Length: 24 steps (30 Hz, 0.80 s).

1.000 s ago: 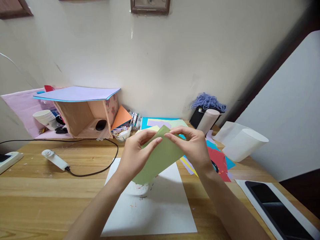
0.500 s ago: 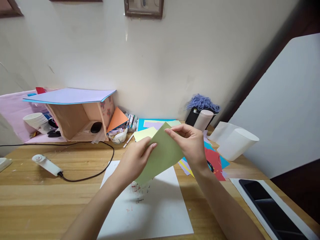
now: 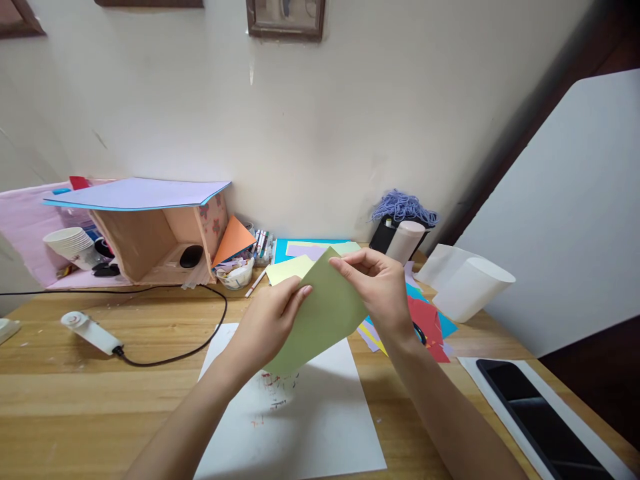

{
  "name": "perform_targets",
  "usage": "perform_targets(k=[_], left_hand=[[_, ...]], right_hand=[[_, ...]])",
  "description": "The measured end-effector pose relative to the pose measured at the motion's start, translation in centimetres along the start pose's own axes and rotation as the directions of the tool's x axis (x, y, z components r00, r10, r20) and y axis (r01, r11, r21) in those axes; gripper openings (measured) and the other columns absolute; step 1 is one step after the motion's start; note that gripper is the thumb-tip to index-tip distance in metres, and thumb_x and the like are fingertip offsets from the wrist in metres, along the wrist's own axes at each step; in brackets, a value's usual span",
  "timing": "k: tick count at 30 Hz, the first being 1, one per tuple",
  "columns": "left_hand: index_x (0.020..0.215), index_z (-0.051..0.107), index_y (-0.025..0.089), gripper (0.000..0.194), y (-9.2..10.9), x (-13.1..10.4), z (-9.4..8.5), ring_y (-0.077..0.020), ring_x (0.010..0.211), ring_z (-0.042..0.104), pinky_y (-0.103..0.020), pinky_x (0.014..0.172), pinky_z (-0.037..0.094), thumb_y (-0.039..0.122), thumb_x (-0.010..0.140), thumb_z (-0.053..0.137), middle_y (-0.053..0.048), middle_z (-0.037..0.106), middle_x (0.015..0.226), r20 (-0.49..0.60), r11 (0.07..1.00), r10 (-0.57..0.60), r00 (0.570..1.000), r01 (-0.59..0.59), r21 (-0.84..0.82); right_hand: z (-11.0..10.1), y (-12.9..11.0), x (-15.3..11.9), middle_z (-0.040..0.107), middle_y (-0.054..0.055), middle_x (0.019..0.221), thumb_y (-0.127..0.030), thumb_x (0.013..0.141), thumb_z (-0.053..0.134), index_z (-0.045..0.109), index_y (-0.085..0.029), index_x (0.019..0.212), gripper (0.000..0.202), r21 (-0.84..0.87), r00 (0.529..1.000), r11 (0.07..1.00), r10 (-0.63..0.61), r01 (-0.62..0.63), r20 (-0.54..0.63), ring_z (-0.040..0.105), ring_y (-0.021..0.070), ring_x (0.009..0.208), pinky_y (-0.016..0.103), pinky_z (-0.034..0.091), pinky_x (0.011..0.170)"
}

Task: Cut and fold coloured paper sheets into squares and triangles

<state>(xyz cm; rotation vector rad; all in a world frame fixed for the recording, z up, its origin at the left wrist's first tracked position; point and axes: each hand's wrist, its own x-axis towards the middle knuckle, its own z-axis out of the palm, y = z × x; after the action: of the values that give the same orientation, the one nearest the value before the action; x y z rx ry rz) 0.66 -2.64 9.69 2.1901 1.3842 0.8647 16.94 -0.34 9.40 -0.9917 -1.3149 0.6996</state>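
Head view: I record one green paper (image 3: 320,317), plain and matte, tilted with one corner up, held above one marked white sheet (image 3: 335,420). Left hand (image 3: 273,310) pinches its left edge; right hand (image 3: 380,287) pinches it near the top corner. I count one phone (image 3: 537,413), cut off at the bottom. Hidden: the paper's far side; whether it is folded, I cannot tell. One dark loop (image 3: 420,333) is partly covered.

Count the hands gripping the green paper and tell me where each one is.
2: the left hand pinches the green paper along its left edge; the right hand pinches it near the top corner. No other hands show.
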Motion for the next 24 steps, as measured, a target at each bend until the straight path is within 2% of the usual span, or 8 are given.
perform_targets(k=[6,11,18,20,24], left_hand=[[0.062,0.031,0.020,0.030,-0.12,0.03,0.09,-0.0124,0.052,0.039,-0.023,0.047,0.023,0.035,0.088,0.029,0.002,0.042,0.057,0.008,1.000,0.009,1.000,-0.009,0.008],[0.061,0.030,0.020,0.030,-0.21,0.05,0.07,-0.0124,0.052,0.038,-0.023,0.047,0.023,0.035,0.088,0.029,0.002,0.041,0.057,0.019,1.000,0.001,1.000,-0.001,0.011],[0.062,0.032,0.020,0.031,-0.32,0.07,0.00,-0.0124,0.053,0.040,-0.023,0.047,0.023,0.036,0.088,0.029,0.002,0.045,0.059,0.037,1.000,-0.004,0.999,0.004,0.003],[0.062,0.033,0.019,0.031,-0.31,0.07,-0.03,-0.0124,0.053,0.041,-0.023,0.047,0.023,0.036,0.087,0.030,0.002,0.046,0.059,0.044,1.000,-0.010,0.999,0.010,0.003],[0.061,0.032,0.019,0.031,-0.33,0.06,-0.05,-0.0123,0.053,0.042,-0.023,0.047,0.024,0.036,0.088,0.029,0.002,0.045,0.059,0.044,1.000,-0.011,0.999,0.010,0.021]], right_hand=[[0.06,-0.11,0.03,0.065,0.004,0.076,-0.035,0.065,0.069,0.057,-0.017,0.062,0.022,0.043,1.000,0.999,-0.014,0.016,-0.025,0.061,0.0167,0.073,0.027,0.048,0.063],[-0.01,0.05,0.10,0.063,0.002,0.067,-0.038,0.064,0.069,0.056,-0.017,0.062,0.024,0.039,1.000,0.999,-0.004,0.005,-0.025,0.060,0.0160,0.065,0.026,0.048,0.058],[-0.16,0.06,0.04,0.064,0.003,0.065,-0.040,0.063,0.069,0.056,-0.017,0.062,0.027,0.028,1.000,1.000,0.007,-0.006,-0.021,0.061,0.0162,0.062,0.025,0.048,0.054],[-0.17,-0.08,0.06,0.065,0.003,0.065,-0.039,0.062,0.070,0.056,-0.018,0.065,0.025,0.024,1.000,1.000,0.011,-0.010,-0.025,0.061,0.0166,0.063,0.025,0.048,0.054],[-0.23,-0.43,0.14,0.067,0.002,0.070,-0.035,0.063,0.069,0.064,-0.019,0.082,0.025,0.019,1.000,1.000,0.025,-0.025,0.003,0.063,0.0174,0.067,0.026,0.049,0.058]])
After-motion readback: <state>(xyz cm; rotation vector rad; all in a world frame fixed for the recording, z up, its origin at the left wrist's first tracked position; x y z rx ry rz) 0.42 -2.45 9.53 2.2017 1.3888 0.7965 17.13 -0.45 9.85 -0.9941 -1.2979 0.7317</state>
